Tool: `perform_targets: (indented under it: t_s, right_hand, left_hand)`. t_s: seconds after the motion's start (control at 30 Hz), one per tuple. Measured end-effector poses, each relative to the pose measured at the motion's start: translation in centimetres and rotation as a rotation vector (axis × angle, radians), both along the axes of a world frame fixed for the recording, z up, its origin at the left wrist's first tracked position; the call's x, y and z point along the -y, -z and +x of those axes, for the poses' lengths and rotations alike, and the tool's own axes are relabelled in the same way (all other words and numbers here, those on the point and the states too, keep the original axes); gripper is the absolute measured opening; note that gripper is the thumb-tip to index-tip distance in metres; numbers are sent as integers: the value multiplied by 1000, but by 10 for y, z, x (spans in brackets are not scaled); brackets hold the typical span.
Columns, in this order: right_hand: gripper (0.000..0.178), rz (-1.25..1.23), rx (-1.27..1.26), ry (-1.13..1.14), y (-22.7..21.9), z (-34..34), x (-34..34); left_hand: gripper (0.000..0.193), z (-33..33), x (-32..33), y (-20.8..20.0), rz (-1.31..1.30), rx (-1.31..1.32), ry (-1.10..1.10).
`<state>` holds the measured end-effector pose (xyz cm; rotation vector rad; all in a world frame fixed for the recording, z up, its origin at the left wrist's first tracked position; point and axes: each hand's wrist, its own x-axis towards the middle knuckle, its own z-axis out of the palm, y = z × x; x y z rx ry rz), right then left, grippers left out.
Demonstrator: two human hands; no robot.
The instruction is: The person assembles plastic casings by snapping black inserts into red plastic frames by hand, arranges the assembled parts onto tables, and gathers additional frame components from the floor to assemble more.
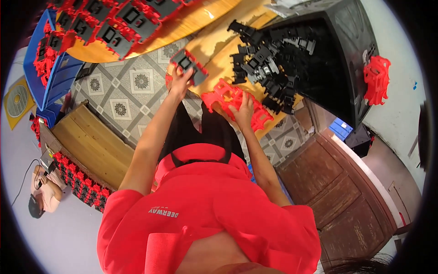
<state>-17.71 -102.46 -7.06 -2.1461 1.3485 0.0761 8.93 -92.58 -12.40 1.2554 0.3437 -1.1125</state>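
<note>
My left hand point(179, 83) grips a moulded assembly point(199, 76), a dark grey plate set in a red plastic frame, held up over the near edge of the wooden table point(209, 48). To its right, my right hand point(244, 111) has its fingers closed over a bare red plastic frame point(223, 95) with cut-outs. Other red pieces may lie under that frame; I cannot tell them apart. A heap of small black plastic parts point(260, 57) spreads just beyond my right hand, spilling from the mouth of a black bin point(335, 68).
Finished-looking red and grey assemblies point(132, 22) stand in rows at the far left. Beside them is a blue crate point(58, 84) holding more. A wooden bench point(91, 137) and another person point(48, 189) are at left. A red frame point(377, 80) sits right of the bin.
</note>
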Motion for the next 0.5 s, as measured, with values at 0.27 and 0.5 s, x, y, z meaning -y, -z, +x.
perform_targets:
  t_s: [0.27,0.5]
  right_hand:
    - [63,-56,141,69,-6,-39,51]
    - [51,-14,294,-42,17,15,104]
  left_hand:
    - [92,-33,142,32,-56,67,-180]
    - [127,-74,78,24,293,736,604]
